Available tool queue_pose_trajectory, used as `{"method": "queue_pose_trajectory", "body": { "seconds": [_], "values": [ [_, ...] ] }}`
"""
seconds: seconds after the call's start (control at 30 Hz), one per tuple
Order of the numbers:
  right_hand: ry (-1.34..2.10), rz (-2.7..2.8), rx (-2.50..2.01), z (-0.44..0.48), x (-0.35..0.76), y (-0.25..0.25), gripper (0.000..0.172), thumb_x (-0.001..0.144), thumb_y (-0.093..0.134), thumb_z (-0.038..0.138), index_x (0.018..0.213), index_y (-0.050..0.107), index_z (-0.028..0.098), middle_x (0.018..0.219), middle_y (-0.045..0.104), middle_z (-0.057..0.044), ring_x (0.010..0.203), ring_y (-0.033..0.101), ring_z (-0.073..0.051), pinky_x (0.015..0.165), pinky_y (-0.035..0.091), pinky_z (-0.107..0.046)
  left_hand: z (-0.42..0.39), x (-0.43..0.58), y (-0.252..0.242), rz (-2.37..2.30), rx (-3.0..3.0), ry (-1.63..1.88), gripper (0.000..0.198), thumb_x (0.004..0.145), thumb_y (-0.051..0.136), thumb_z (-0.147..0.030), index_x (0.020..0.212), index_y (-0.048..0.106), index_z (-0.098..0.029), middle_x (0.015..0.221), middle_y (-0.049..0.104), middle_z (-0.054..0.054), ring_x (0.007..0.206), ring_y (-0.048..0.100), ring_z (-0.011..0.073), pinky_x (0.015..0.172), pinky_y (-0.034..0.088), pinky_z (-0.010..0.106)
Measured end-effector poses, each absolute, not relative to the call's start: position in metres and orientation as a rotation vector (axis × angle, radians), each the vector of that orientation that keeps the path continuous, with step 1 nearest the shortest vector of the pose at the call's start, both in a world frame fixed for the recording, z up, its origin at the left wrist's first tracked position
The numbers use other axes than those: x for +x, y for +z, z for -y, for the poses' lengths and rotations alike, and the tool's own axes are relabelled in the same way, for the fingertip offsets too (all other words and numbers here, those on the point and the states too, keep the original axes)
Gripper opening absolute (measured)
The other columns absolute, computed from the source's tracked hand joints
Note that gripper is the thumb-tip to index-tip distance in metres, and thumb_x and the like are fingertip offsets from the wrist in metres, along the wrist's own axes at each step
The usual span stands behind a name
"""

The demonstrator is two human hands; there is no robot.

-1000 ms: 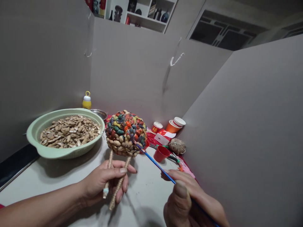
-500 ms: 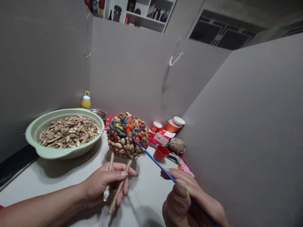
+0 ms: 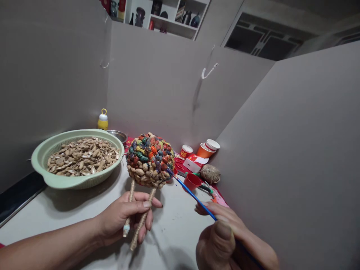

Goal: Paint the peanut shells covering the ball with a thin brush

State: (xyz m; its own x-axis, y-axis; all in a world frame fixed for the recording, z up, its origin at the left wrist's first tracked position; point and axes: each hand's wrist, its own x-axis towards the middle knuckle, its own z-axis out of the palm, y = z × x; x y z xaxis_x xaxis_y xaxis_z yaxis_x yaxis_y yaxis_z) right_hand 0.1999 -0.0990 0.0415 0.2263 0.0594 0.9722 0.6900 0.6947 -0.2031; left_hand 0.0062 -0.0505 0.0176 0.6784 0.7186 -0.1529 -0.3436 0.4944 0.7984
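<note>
A rounded craft piece covered in peanut shells [image 3: 150,159] is held up in front of me, many shells painted red, blue, green, orange and yellow, the lower ones bare. Two twine-wrapped sticks [image 3: 143,219] come down from it. My left hand [image 3: 135,215] is closed around these sticks. In my right hand [image 3: 230,236] is a slim blue paintbrush [image 3: 194,195], pinched between thumb and fingers. Its dark-tipped bristles are at the right side of the shells; whether they touch, I cannot tell.
On the left, a green colander [image 3: 81,183] holds many peanut shells, with a metal bowl [image 3: 117,135] and a yellow-white bottle [image 3: 102,120] behind. To the right are a red cup [image 3: 192,181], paper cups [image 3: 206,149], a twine ball [image 3: 210,173] and dark-handled scissors [image 3: 206,188]. Grey partitions surround the table.
My right hand and the paintbrush have shifted right and slightly down, the tip going from the front of the shells to their right side. The craft piece has moved slightly left.
</note>
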Motion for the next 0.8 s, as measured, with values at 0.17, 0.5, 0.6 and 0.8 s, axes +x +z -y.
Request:
{"method": "queue_pose_trajectory", "body": {
  "seconds": [0.17,0.5,0.6,0.8],
  "values": [
    [-0.512,1.257,-0.812,0.099,0.205,0.038,0.007,0.093,0.071,0.018,0.089,0.073,0.013,0.078,0.076,-0.004,0.065,0.074,-0.016,0.065,0.063,-0.032,0.052,0.007,0.018,-0.497,0.837,0.675,0.026,0.084,0.077,-0.035,0.099,0.074,-0.014,0.059,0.068,0.001,0.037,0.056,0.0101,0.038,0.042,0.017],
    [-0.537,1.224,-0.710,0.089,0.206,0.035,0.007,0.092,0.072,0.017,0.086,0.073,0.013,0.076,0.076,-0.002,0.063,0.074,-0.015,0.064,0.063,-0.031,0.054,0.008,0.013,-0.473,0.858,0.634,0.030,0.082,0.079,-0.039,0.099,0.074,-0.014,0.058,0.068,0.002,0.038,0.057,0.0103,0.038,0.042,0.017],
    [-0.527,1.228,-0.724,0.088,0.207,0.036,0.014,0.095,0.071,0.021,0.083,0.071,0.013,0.076,0.076,-0.002,0.061,0.073,-0.014,0.065,0.064,-0.031,0.055,0.008,0.013,-0.476,0.854,0.622,0.034,0.079,0.082,-0.041,0.099,0.075,-0.014,0.058,0.069,0.002,0.038,0.057,0.0103,0.039,0.045,0.017],
    [-0.564,1.162,-0.748,0.093,0.202,0.038,0.019,0.096,0.071,0.026,0.081,0.069,0.014,0.073,0.074,-0.002,0.058,0.071,-0.015,0.060,0.063,-0.032,0.056,0.008,0.013,-0.482,0.844,0.616,0.038,0.075,0.085,-0.044,0.097,0.075,-0.015,0.057,0.069,0.002,0.037,0.057,0.0103,0.038,0.045,0.017]
  ]
}}
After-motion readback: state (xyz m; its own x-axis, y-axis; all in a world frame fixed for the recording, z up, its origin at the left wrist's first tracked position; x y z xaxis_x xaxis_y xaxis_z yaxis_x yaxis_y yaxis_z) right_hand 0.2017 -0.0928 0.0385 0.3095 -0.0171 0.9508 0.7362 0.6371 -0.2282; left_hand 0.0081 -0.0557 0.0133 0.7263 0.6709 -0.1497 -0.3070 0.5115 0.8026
